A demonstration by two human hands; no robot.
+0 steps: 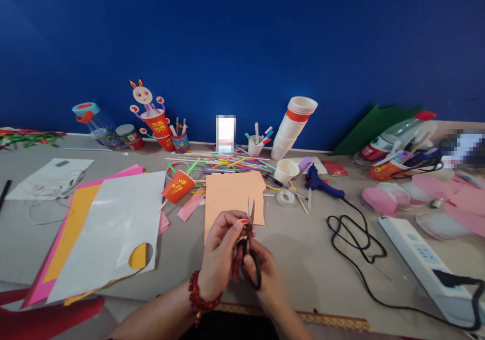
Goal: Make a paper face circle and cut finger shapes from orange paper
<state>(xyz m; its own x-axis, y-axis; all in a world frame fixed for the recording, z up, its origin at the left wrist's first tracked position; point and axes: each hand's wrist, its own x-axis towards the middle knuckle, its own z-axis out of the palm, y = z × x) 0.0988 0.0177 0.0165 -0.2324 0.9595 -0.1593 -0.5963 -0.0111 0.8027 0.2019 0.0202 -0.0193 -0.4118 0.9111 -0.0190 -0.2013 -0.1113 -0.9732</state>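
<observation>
My right hand [261, 274] is closed round the black handles of a small pair of scissors [250, 229], blades slightly apart and pointing up. My left hand [223, 251], with a red bead bracelet at the wrist, pinches its fingertips together right beside the blades; what it holds is too small to make out. Both hands hover over the near edge of the grey table [303, 249]. Just behind them lies a peach paper sheet [231, 196].
White, yellow and pink sheets [109, 229] lie at left, a tipped red cup [178, 186] beside them. Straws [227, 163], white cups [293, 125], tape [285, 197], a blue glue gun [320, 181] with black cord [356, 239] and a power strip [424, 259] fill the right.
</observation>
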